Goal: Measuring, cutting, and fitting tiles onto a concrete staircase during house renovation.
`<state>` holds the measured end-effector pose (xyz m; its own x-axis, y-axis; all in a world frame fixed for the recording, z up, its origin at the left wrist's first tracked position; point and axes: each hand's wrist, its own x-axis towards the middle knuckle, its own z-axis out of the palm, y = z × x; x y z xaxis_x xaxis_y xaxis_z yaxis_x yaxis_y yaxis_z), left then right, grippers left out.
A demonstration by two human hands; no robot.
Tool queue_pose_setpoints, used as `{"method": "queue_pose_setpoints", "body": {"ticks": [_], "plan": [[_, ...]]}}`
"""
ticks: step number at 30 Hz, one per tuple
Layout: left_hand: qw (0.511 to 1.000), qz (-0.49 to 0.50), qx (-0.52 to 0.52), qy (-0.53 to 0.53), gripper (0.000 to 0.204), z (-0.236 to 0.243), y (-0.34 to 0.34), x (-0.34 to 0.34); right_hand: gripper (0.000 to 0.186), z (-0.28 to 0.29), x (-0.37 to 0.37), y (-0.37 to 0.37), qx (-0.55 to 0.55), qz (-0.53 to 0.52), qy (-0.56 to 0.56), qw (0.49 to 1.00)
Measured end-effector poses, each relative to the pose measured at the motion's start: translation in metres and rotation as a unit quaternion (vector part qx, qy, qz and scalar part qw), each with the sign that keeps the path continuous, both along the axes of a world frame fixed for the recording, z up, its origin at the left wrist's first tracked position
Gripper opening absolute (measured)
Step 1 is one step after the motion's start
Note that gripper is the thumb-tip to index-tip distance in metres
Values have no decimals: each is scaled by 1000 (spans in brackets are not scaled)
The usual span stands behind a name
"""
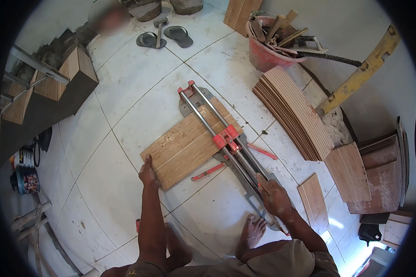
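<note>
A wood-look tile (182, 145) lies across the bed of a manual tile cutter (209, 110), its far right end under the two steel rails. My left hand (147, 173) is closed at the tile's left edge, its fingers partly hidden. At the near end of the cutter, my right hand (273, 197) is wrapped round what looks like its handle, beside the rails. The red sliding carriage (227, 137) sits midway along the rails, by the tile's near edge. Two red support arms (209, 171) spread out from the cutter's sides.
A stack of tiles (293, 113) lies on the right, with a narrow cut tile (313, 203) nearer me. Beyond stands a red bucket (263, 53) of scraps. Sandals (178, 36) and a hammer (160, 32) lie at the far side. Stairs (74, 87) rise on the left.
</note>
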<state>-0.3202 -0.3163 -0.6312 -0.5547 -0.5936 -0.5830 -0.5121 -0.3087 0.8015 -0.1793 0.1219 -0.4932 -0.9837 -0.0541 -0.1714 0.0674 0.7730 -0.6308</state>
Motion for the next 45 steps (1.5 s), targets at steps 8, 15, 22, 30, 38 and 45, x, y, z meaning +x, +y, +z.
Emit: {"method": "queue_pose_setpoints", "body": {"ticks": [8,15,22,30,38,45], "plan": [[999,-11,22,35,57,0,2,2,46,-7,-8,-5,-1,6,19,1000],[999,0,1,39,40,-3,4,0,50,0,-14,-10,21,4,-12,1000],[1000,9,3,26,38,5,10,-1,47,15,-57,-28,50,24,-51,997],[999,-4,5,51,43,2,7,0,49,-19,-187,-84,42,45,-18,998],[999,-14,11,27,46,2,3,-1,48,17,-198,-95,23,26,-34,999],[999,-6,38,32,46,0,0,-2,59,35,-218,-78,49,17,-165,985]]}}
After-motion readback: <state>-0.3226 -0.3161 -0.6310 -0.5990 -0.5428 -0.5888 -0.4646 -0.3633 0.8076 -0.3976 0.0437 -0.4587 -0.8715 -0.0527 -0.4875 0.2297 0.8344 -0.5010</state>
